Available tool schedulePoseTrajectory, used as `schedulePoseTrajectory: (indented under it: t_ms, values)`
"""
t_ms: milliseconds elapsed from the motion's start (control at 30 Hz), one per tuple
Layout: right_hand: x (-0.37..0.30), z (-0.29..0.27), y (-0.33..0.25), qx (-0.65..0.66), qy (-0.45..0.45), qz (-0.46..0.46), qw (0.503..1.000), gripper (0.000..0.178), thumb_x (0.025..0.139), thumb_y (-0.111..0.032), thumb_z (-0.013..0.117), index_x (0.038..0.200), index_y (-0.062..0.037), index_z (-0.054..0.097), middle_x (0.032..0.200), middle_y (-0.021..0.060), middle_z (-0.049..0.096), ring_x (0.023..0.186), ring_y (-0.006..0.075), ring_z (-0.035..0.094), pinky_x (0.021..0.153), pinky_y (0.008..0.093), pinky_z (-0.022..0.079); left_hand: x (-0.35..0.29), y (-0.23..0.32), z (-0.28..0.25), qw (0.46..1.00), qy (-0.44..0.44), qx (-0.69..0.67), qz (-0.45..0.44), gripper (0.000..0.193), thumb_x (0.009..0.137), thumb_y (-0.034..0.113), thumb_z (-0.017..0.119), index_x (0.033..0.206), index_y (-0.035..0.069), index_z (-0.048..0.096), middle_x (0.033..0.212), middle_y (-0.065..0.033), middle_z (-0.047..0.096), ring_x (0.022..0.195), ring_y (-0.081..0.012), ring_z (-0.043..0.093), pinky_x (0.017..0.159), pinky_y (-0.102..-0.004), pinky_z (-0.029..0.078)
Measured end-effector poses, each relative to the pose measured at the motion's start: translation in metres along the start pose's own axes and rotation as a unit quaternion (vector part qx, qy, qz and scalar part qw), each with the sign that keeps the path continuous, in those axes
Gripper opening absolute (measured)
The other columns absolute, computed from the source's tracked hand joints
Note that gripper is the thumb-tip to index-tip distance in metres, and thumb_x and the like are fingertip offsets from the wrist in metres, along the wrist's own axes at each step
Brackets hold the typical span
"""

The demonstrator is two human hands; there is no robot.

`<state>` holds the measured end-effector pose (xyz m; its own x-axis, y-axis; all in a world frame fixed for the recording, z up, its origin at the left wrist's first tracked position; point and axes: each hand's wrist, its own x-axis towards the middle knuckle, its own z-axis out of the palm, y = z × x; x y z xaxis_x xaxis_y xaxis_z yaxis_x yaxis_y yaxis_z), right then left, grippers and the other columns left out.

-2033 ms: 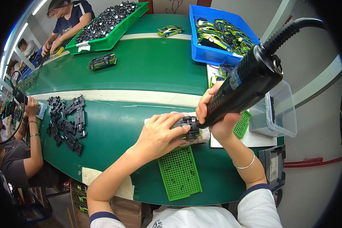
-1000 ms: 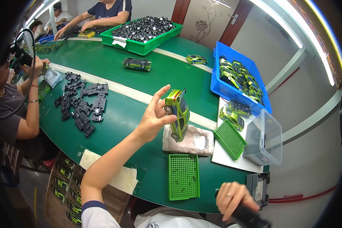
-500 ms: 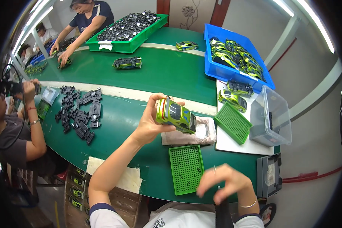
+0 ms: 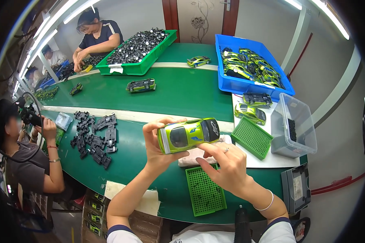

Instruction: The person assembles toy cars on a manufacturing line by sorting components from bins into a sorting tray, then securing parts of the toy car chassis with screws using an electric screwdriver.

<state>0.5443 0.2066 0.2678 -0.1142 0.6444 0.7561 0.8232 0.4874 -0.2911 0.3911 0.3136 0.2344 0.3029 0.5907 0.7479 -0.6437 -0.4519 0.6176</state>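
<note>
We grip the green toy car (image 4: 186, 135) at one end with our left hand (image 4: 156, 156), roof toward us, above the desk (image 4: 129, 162); our right hand (image 4: 231, 168) is loosely open at its side, contact unclear. Best we steady it by its edges, sparing the paint.

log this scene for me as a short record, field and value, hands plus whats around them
left grip: holding one end of a lime-green toy car, roof facing the camera
right grip: fingertips by its black-patterned end, contact unclear
under view of car: pale cloth pad, partly hidden
left: heap of black chassis parts
right: clear plastic box
far side: blue bin of toy cars
near edge: black electric screwdriver
</note>
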Motion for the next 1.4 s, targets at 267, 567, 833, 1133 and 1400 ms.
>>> schedulePoseTrajectory:
  t_ms: [267,567,833,1133,1400]
  values:
    - [0.016,0.004,0.007,0.112,-0.128,0.034,0.985,0.034,0.068,-0.015,0.071,0.099,-0.0097,0.058,0.077,0.0046,0.053,0.077,0.0233,0.056,0.068,0.0354,0.043,0.006,0.005,-0.017,0.996,-0.018,0.076,0.040,0.078,0.057,-0.007,0.079,0.114,0.015,0.031,0.117,-0.0140,0.042,0.116,-0.0353,0.045,0.095,-0.0459,0.044]
    - [0.015,0.019,0.035,0.079,-0.019,-0.006,0.997,0.035,0.058,-0.016,0.077,0.091,-0.0183,0.064,0.091,0.0031,0.053,0.083,0.0229,0.051,0.074,0.0369,0.040,0.000,-0.002,-0.019,0.994,0.079,0.048,-0.061,0.080,0.061,-0.006,0.076,0.119,0.015,0.025,0.120,-0.0120,0.039,0.115,-0.0295,0.046,0.093,-0.0406,0.046]
    - [0.023,0.011,0.048,0.038,-0.056,-0.154,0.986,0.015,0.061,-0.018,0.072,0.071,-0.0173,0.060,0.120,-0.0013,0.052,0.112,0.0187,0.049,0.100,0.0504,0.029,-0.010,-0.010,-0.013,0.976,0.087,-0.058,-0.190,0.084,0.063,-0.010,0.073,0.126,0.015,0.023,0.120,-0.0126,0.046,0.113,-0.0232,0.048,0.092,-0.0365,0.047]
    - [-0.001,0.042,0.064,-0.047,-0.011,-0.141,0.989,0.012,0.066,-0.017,0.069,0.070,-0.0153,0.058,0.118,-0.0051,0.052,0.114,0.0140,0.047,0.103,0.0512,0.026,0.004,0.004,-0.034,0.818,-0.193,0.518,0.160,0.047,0.059,0.029,0.081,0.091,0.009,0.054,0.092,-0.0076,0.059,0.084,-0.0229,0.058,0.079,-0.0376,0.044]
    - [-0.005,0.052,0.067,0.012,-0.063,-0.114,0.991,0.015,0.069,-0.022,0.066,0.067,-0.0134,0.053,0.125,-0.0027,0.049,0.122,0.0166,0.042,0.106,0.0534,0.022,-0.006,-0.020,-0.022,0.762,-0.299,0.569,0.076,0.025,0.070,0.027,0.069,0.073,0.009,0.052,0.075,-0.0031,0.058,0.073,-0.0192,0.059,0.067,-0.0319,0.047]
